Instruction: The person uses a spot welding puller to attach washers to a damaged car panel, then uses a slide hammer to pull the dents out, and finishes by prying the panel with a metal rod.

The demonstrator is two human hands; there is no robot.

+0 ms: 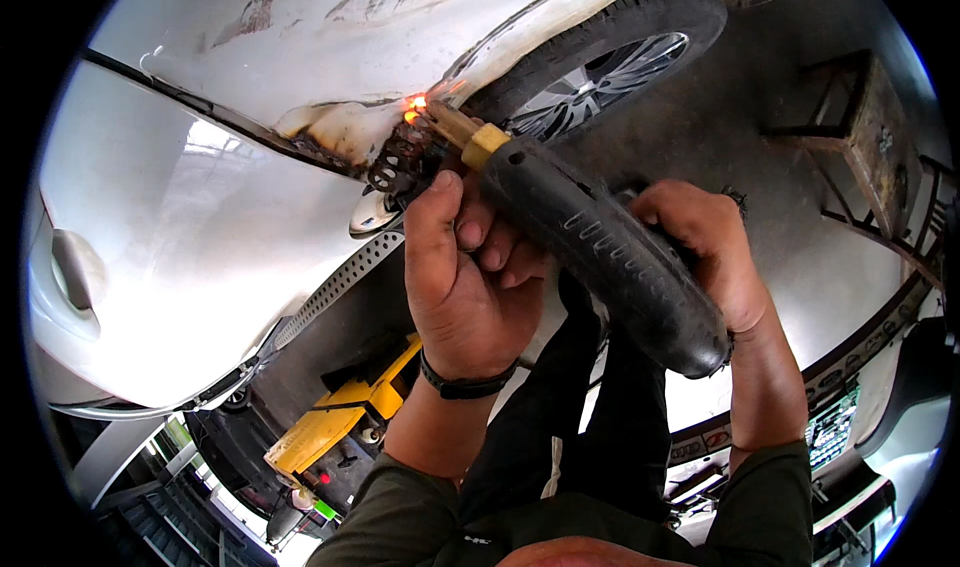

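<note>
My right hand [705,247] grips a long black tool [600,247] with a yellow collar [485,145] and a metal front end pointed at the white car body [280,27]. Bright orange glowing spots [416,109] show at its tip, beside rusty, scorched metal [335,139] along the panel seam and a dark perforated piece [395,167]. My left hand [470,287] is under the tool's front part, fingers curled and thumb up, close to that piece; whatever it holds is hidden.
The car's wheel [610,82] is at the top right. A metal running board [340,282] runs below the door. A yellow wheeled machine [340,417] stands at lower left. A worn metal stand [850,147] is at the right. My legs and dark shoes show below my hands.
</note>
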